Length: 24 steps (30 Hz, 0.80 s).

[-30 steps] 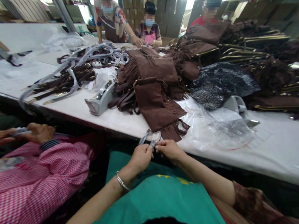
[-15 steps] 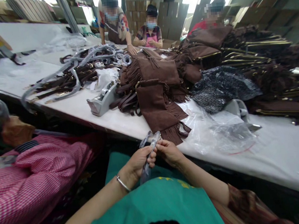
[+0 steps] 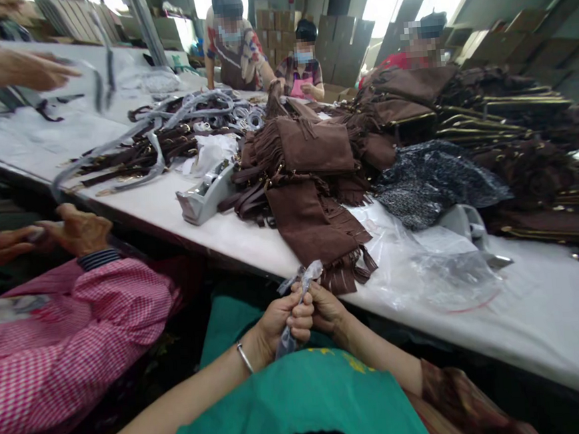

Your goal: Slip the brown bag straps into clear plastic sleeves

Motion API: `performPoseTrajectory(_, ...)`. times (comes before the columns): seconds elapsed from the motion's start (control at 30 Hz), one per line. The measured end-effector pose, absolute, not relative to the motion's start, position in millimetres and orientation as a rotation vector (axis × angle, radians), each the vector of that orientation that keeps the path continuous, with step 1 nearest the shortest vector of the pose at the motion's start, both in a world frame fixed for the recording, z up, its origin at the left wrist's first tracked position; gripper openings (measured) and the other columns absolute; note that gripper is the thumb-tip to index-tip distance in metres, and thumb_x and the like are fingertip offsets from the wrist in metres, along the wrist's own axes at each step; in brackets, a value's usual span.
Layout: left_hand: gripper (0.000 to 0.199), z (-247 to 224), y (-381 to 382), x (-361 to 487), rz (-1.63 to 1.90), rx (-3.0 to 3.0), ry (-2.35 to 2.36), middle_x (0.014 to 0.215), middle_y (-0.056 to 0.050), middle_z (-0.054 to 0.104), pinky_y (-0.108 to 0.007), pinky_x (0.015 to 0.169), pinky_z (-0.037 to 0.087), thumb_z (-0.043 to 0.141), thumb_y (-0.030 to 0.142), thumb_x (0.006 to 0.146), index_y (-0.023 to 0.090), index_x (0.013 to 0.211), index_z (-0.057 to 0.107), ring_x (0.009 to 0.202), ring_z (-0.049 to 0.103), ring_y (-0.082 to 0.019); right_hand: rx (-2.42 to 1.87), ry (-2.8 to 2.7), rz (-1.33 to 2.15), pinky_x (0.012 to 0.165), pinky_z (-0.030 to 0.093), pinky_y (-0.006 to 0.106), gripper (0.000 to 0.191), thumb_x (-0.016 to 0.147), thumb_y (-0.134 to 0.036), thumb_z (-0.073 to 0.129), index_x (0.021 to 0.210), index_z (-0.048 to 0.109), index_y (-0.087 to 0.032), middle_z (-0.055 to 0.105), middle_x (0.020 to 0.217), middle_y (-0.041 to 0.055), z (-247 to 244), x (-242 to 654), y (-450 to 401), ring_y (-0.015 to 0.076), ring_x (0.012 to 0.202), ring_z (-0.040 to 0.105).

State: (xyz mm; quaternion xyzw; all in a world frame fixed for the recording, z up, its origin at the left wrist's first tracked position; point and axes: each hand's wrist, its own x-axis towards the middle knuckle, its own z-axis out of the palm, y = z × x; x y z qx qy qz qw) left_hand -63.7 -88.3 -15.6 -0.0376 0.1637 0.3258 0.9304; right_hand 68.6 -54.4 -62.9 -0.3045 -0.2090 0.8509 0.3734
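A strap wrapped in greyish clear plastic (image 3: 286, 343) passes through my hands just off the table's front edge. My left hand (image 3: 280, 319) is closed around it, with a bracelet on that wrist. Close against it, my right hand (image 3: 328, 309) pinches the same strap near its upper end; its fingertips are partly hidden. Just beyond my hands, a brown fringed bag (image 3: 297, 220) lies with its fringe hanging towards the table's front edge.
A grey tape dispenser (image 3: 198, 204) stands left of the bags. Plastic-wrapped straps (image 3: 162, 130) are heaped farther left. Clear plastic bags (image 3: 455, 277) and dark bubble wrap (image 3: 427, 179) lie to the right. A co-worker in a checked sleeve (image 3: 126, 307) sits close on my left; other people stand opposite.
My hands stay together on the strap, shifting slightly. At left, the neighbour's hands have come into fuller view, and another person's hand now reaches in at upper left. The view has tilted a little.
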Motion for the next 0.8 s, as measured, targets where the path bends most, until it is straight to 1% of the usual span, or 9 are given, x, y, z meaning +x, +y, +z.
performPoseTrajectory(0.13, 0.018, -15, -88, -58, 0.713, 0.092, 0.485, 0.053, 0.010, 0.034, -0.012, 0.037, 0.025, 0.055, 0.030, 0.088, 0.014, 0.081, 0.054, 0.035, 0.028, -0.001, -0.779, -0.403, 2.187, 0.057, 0.047, 0.018, 0.025, 0.063, -0.024, 0.082, 0.080, 0.065, -0.017, 0.066, 0.069, -0.0023, -63, 65, -51, 0.0082, 0.059, 0.057)
performPoseTrajectory(0.2, 0.024, -13, -89, -54, 0.769, 0.296, 0.673, 0.053, 0.009, 0.039, -0.014, 0.037, 0.028, 0.058, 0.039, 0.085, 0.016, 0.082, 0.054, 0.035, 0.031, -0.002, -0.828, -0.432, 2.217, 0.050, 0.045, 0.020, 0.022, 0.068, -0.024, 0.078, 0.083, 0.065, -0.017, 0.065, 0.064, -0.0017, -62, 64, -55, 0.0094, 0.053, 0.055)
performPoseTrajectory(0.27, 0.029, -9, -90, -51, 0.827, 0.544, 0.890, 0.054, 0.007, 0.046, -0.017, 0.037, 0.032, 0.056, 0.045, 0.085, 0.017, 0.081, 0.054, 0.036, 0.036, -0.004, -0.861, -0.523, 2.230, 0.043, 0.043, 0.022, 0.017, 0.073, -0.027, 0.072, 0.082, 0.064, -0.016, 0.058, 0.051, -0.0027, -59, 67, -63, 0.0119, 0.044, 0.052)
performPoseTrajectory(0.33, 0.032, -5, -92, -49, 0.837, 0.793, 1.076, 0.054, 0.004, 0.051, -0.019, 0.038, 0.033, 0.051, 0.047, 0.086, 0.017, 0.078, 0.055, 0.037, 0.040, -0.006, -0.816, -0.567, 2.196, 0.043, 0.044, 0.024, 0.014, 0.076, -0.028, 0.069, 0.079, 0.063, -0.016, 0.055, 0.047, -0.0030, -55, 73, -71, 0.0135, 0.043, 0.052)
performPoseTrajectory(0.37, 0.033, -3, -93, -49, 0.821, 0.909, 1.145, 0.053, 0.004, 0.052, -0.020, 0.038, 0.033, 0.048, 0.046, 0.087, 0.017, 0.075, 0.055, 0.037, 0.042, -0.007, -0.770, -0.554, 2.168, 0.045, 0.046, 0.025, 0.014, 0.077, -0.028, 0.067, 0.081, 0.063, -0.016, 0.057, 0.051, -0.0018, -52, 77, -74, 0.0142, 0.046, 0.055)
performPoseTrajectory(0.43, 0.037, 0, -94, -48, 0.777, 1.106, 1.235, 0.048, 0.003, 0.049, -0.021, 0.039, 0.032, 0.044, 0.044, 0.089, 0.017, 0.065, 0.054, 0.037, 0.043, -0.008, -0.685, -0.512, 2.143, 0.049, 0.049, 0.025, 0.018, 0.079, -0.030, 0.066, 0.089, 0.063, -0.016, 0.064, 0.065, 0.0010, -46, 84, -79, 0.0150, 0.055, 0.060)
performPoseTrajectory(0.53, 0.042, 3, -95, -46, 0.742, 1.249, 1.250, 0.045, 0.003, 0.047, -0.022, 0.040, 0.033, 0.042, 0.044, 0.090, 0.018, 0.057, 0.050, 0.037, 0.043, -0.009, -0.622, -0.513, 2.146, 0.046, 0.049, 0.024, 0.022, 0.078, -0.029, 0.068, 0.096, 0.063, -0.016, 0.067, 0.073, 0.0010, -41, 89, -80, 0.0126, 0.050, 0.059)
performPoseTrajectory(0.67, 0.044, 1, -95, -42, 0.720, 1.165, 1.128, 0.047, 0.003, 0.049, -0.022, 0.039, 0.035, 0.040, 0.049, 0.090, 0.018, 0.061, 0.052, 0.036, 0.043, -0.009, -0.595, -0.550, 2.226, 0.042, 0.049, 0.025, 0.028, 0.076, -0.037, 0.071, 0.095, 0.062, -0.018, 0.066, 0.067, -0.0013, -40, 86, -76, 0.0125, 0.042, 0.057)
performPoseTrajectory(0.8, 0.038, -7, -97, -42, 0.698, 1.095, 1.122, 0.049, 0.003, 0.050, -0.021, 0.038, 0.036, 0.042, 0.045, 0.089, 0.018, 0.065, 0.054, 0.035, 0.043, -0.009, -0.643, -0.611, 2.332, 0.039, 0.046, 0.024, 0.039, 0.078, -0.047, 0.068, 0.100, 0.062, -0.016, 0.061, 0.053, -0.0021, -39, 79, -75, 0.0150, 0.040, 0.056)
